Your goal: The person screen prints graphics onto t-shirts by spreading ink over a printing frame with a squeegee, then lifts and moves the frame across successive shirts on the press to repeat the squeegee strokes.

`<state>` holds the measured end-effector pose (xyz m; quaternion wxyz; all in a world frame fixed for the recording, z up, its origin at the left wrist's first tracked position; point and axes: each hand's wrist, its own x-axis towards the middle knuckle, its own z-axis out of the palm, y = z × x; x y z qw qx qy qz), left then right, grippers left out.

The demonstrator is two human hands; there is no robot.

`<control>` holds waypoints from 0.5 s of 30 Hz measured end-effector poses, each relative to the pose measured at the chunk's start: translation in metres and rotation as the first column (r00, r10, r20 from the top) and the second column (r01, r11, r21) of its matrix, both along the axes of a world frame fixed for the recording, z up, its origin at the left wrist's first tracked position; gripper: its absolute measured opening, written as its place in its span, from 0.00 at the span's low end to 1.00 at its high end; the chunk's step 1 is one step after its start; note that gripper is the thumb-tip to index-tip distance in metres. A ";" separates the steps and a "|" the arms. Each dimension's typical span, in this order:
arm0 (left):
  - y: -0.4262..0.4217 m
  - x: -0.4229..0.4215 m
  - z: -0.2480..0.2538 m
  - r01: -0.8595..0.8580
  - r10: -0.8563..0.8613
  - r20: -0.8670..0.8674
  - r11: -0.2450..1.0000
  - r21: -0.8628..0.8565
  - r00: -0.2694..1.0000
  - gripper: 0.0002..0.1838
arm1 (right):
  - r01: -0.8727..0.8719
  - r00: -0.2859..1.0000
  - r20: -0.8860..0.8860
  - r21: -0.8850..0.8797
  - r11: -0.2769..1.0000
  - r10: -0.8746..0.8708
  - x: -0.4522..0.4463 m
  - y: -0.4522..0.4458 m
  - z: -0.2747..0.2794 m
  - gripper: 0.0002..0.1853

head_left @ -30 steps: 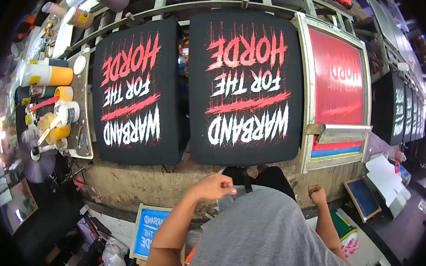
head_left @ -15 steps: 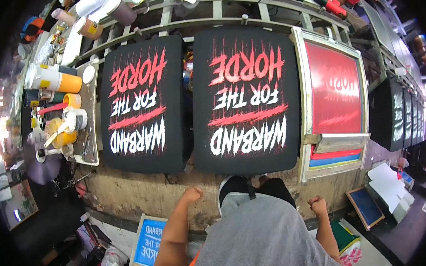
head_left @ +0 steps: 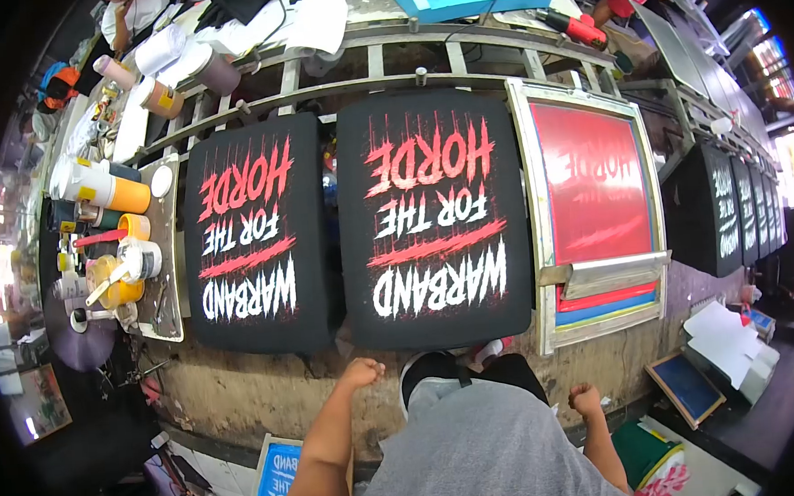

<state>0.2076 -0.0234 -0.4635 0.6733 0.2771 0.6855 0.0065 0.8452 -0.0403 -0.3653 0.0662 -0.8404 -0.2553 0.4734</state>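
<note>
My left hand (head_left: pixel 365 372) hangs low at my left side, fingers curled into a loose fist with nothing seen in it. It is just below the near edge of two black printed shirts, the left shirt (head_left: pixel 261 324) and the right shirt (head_left: pixel 438 330), which lie side by side with red and white lettering. My right hand (head_left: pixel 585 398), also curled closed, hangs below a framed printing screen (head_left: pixel 593 190) covered with red ink. Across the screen's near part rests a squeegee (head_left: pixel 615 275). Neither hand touches the shirts or the screen.
Ink tubs (head_left: pixel 143 256) and bottles crowd a board (head_left: pixel 171 298) at the left. Behind the shirts runs a metal rail (head_left: pixel 351 89). A blue screen (head_left: pixel 279 478) leans low at left. More printed black shirts (head_left: pixel 726 210) stand at right. Other people appear at the far back.
The view has tilted upward, so the shirts and screen sit lower and slightly left, and more of the far table shows. Both hands remain curled at my sides.
</note>
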 end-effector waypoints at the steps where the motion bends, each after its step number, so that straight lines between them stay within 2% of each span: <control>1: -0.002 0.003 -0.002 0.000 0.000 -0.002 1.000 0.005 1.000 0.10 | 0.000 1.000 -0.002 0.005 1.000 0.000 0.003 0.001 0.002 0.07; 4: -0.008 0.015 -0.008 -0.055 0.054 0.049 0.998 0.020 0.997 0.12 | -0.018 1.000 -0.001 -0.021 1.000 0.018 0.018 0.008 0.013 0.05; 6: -0.015 0.028 -0.012 -0.193 0.192 0.044 0.981 0.028 0.980 0.17 | 0.111 0.992 -0.054 -0.004 0.994 -0.111 0.032 0.014 0.019 0.03; 8: -0.027 0.040 -0.021 -0.190 0.190 0.006 0.979 0.070 0.982 0.17 | 0.082 0.996 -0.030 0.016 0.997 -0.081 0.068 0.015 0.013 0.02; 11: -0.028 0.067 -0.010 -0.194 0.202 -0.078 0.976 0.098 0.976 0.16 | -0.021 0.999 0.039 0.056 0.998 0.019 0.178 0.014 -0.023 0.03; 13: -0.029 0.094 -0.005 -0.210 0.220 -0.129 0.974 0.089 0.967 0.14 | -0.058 0.975 0.219 0.167 0.984 0.020 0.236 0.032 -0.026 0.03; 15: -0.029 0.127 -0.005 -0.176 0.195 -0.224 0.979 0.100 0.955 0.13 | -0.021 0.976 0.214 0.275 0.961 -0.040 0.319 0.053 -0.049 0.03</control>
